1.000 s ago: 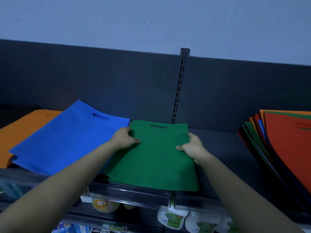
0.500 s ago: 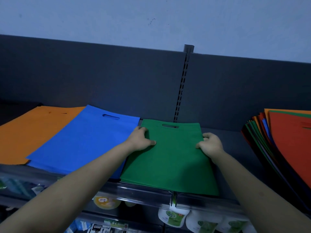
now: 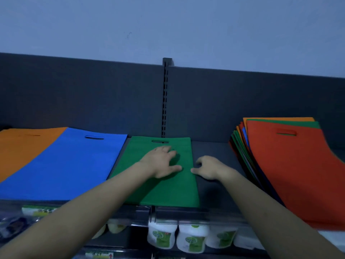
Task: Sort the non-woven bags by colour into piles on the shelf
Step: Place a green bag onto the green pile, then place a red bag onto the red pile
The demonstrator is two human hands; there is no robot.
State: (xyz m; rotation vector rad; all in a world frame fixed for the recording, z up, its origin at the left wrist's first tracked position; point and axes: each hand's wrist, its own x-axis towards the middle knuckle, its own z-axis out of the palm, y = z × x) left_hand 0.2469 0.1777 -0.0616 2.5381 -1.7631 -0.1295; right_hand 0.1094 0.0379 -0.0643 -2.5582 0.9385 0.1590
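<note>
Flat green non-woven bag (image 3: pixel 168 191) lies mid-shelf (image 3: pixel 209 195), long axis 12–6 o'clock, handle slot at 12. Left hand (image 3: pixel 160 161) rests on it, fingers straight and spread. Right hand (image 3: pixel 209 168) at the bag's 3 o'clock edge, fingers loosely curled, gripping nothing.

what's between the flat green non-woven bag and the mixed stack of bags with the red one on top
In the head view, a strip of bare dark shelf, with the right hand over it at the edge of the green non-woven bag.
</note>
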